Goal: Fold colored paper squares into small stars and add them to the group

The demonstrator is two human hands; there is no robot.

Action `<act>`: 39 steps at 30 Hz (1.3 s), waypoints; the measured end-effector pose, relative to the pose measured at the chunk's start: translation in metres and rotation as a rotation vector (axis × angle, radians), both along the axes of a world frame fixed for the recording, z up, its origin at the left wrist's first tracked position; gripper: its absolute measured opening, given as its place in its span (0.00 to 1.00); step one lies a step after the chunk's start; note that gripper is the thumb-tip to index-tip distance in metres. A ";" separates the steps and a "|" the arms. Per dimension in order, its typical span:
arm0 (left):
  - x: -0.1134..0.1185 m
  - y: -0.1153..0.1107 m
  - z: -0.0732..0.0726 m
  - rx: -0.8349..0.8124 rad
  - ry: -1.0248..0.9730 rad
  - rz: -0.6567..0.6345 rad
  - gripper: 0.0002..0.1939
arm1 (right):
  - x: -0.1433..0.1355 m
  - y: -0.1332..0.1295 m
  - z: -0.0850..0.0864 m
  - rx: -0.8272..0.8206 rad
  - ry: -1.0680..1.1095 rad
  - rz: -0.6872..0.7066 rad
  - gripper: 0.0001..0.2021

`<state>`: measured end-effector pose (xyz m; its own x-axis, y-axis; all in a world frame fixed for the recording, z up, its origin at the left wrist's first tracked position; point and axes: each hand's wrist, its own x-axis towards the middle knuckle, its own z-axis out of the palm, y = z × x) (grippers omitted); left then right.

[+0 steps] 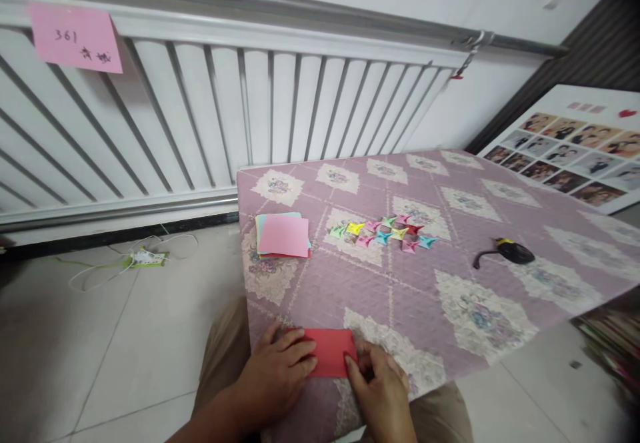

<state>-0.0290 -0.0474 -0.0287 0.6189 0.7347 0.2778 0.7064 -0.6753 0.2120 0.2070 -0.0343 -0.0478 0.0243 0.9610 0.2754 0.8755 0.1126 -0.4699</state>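
Floral tablecloth (330, 289) is supporting red paper (330, 351), presumably light, creasable, best held by edges; left hand (274, 373) is spreading over one end, right hand (384, 389) is curling at the other, pinch indeterminable.

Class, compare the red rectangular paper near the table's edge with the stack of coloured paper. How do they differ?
The red rectangular paper shows one colour; the coloured paper stack shows several, pink uppermost. Both hands touch the red paper, while the stack lies untouched. Both rest on the purple patterned tablecloth.
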 end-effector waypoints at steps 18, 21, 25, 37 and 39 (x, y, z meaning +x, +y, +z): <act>0.002 -0.001 -0.003 0.070 -0.004 0.006 0.11 | -0.002 -0.003 0.003 0.007 -0.011 -0.014 0.23; 0.002 -0.002 -0.002 0.050 0.011 0.012 0.12 | -0.003 -0.003 0.003 -0.001 -0.010 -0.006 0.23; 0.001 -0.002 -0.003 0.027 0.006 0.011 0.12 | -0.003 -0.003 0.005 0.003 -0.020 -0.009 0.22; 0.000 -0.002 0.002 0.004 0.001 -0.002 0.13 | -0.003 -0.004 0.001 0.007 -0.008 -0.017 0.19; 0.000 -0.002 0.001 0.002 -0.003 0.001 0.13 | -0.003 -0.004 0.000 0.011 -0.006 -0.019 0.19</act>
